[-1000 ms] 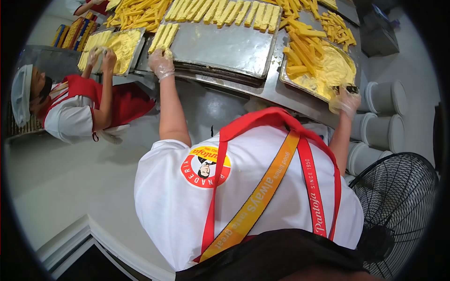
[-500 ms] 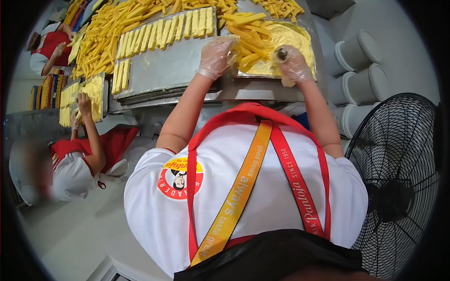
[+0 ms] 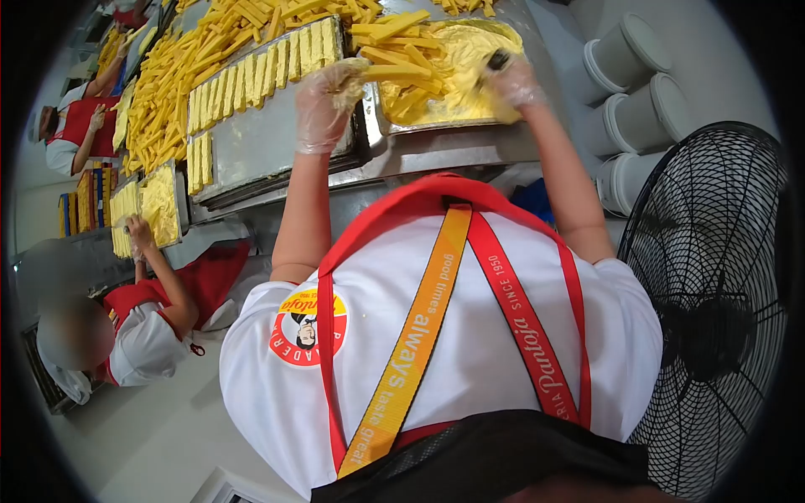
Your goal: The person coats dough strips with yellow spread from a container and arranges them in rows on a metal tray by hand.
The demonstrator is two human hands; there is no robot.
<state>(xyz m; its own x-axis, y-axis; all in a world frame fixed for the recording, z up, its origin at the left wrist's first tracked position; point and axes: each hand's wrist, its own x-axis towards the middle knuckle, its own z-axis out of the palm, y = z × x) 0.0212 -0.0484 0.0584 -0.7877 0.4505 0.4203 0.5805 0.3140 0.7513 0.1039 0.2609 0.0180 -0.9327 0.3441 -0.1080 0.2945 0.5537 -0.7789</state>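
Observation:
My left hand (image 3: 324, 105), in a clear plastic glove, is closed at the near end of a yellow cake or bread stick (image 3: 396, 73), beside the pile on the cream tray. My gloved right hand (image 3: 513, 84) grips a dark-handled spreading tool (image 3: 498, 60) over that tray; its lower part is blurred. Thick pale-yellow cream (image 3: 470, 42) covers much of the tray (image 3: 470, 125), with loose sticks heaped on its left side. Left of my left hand, cream-coated sticks (image 3: 260, 75) stand in a row on a flat metal tray (image 3: 251, 142).
A large heap of plain sticks (image 3: 180, 80) lies along the far side. Two co-workers (image 3: 142, 318) work on the left, one at another cream tray (image 3: 168, 205). White buckets (image 3: 641, 113) line the right, and a black fan (image 3: 704, 318) stands near my right side.
My left hand has moved left from the pile, and a stick now sticks out from its fingers. My right hand stays over the cream with the tool. The view has shifted somewhat.

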